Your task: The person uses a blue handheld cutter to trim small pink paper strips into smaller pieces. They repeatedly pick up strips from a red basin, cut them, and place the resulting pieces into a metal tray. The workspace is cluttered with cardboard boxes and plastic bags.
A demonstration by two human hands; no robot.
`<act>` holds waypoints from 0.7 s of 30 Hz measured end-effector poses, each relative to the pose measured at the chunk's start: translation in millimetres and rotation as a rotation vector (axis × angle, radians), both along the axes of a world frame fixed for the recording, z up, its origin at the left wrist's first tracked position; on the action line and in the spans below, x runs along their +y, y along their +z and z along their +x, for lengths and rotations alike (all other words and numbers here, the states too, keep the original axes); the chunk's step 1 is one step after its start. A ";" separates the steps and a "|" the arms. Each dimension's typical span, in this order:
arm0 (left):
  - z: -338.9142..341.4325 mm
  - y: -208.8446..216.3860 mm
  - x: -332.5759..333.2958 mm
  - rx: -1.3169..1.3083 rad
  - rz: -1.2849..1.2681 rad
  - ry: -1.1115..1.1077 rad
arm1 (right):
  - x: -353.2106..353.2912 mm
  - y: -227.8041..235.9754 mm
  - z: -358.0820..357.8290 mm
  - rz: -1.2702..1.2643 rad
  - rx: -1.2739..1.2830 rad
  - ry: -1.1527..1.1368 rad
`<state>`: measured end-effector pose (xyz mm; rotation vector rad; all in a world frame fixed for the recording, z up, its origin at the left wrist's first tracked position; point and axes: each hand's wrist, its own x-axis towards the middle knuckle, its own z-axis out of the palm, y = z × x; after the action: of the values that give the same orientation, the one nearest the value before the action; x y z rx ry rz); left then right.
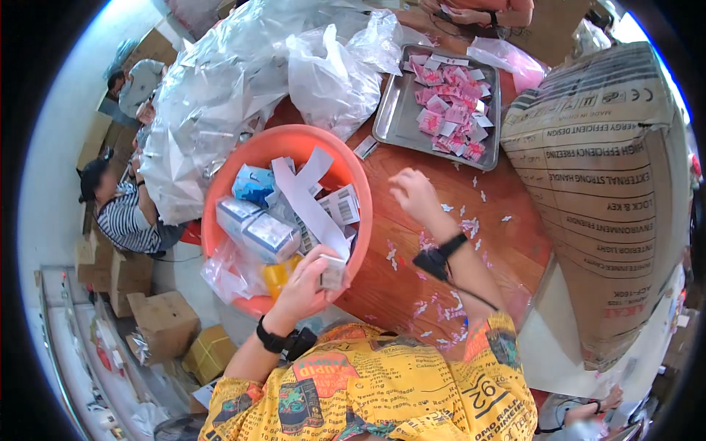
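My left hand (300, 283) is closed around a small, thick white stack of printed labels (334, 273), over the near rim of a round orange plastic tub (362, 176). Inside the tub lie long white paper strips (312, 202), a blue-and-white packet (254, 184), a clear-wrapped white and blue pack (268, 237), sheets with barcodes (340, 206) and something yellow (278, 275). My right hand (415, 195) hovers over the wooden table (390, 294), right of the tub, its fingers loosely bent and apart. I see nothing in it.
A metal tray (390, 121) holds many small pink and white packets (452, 106). Clear plastic bags (334, 81) bulge at the far left. A large brown sack (596, 184) stands to the right. Paper scraps (448, 316) litter the table. Other people (121, 213) sit nearby.
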<state>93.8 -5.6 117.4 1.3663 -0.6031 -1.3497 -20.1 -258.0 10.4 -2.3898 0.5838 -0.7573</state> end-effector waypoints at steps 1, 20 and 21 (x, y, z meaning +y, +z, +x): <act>7.0 2.6 2.0 0.038 0.030 0.077 | -14.7 -21.0 15.4 -0.078 0.027 0.005; 50.2 -59.2 6.4 -0.756 0.303 -0.408 | -44.2 -66.3 64.5 -0.547 0.430 0.111; 51.4 -60.5 5.0 -0.741 0.349 -0.408 | -46.4 -57.7 68.8 -0.583 0.350 0.101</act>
<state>145.1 -0.6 57.0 2.1391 -1.2307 -1.2745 48.7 -304.5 -47.3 -3.1027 0.4063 -0.5115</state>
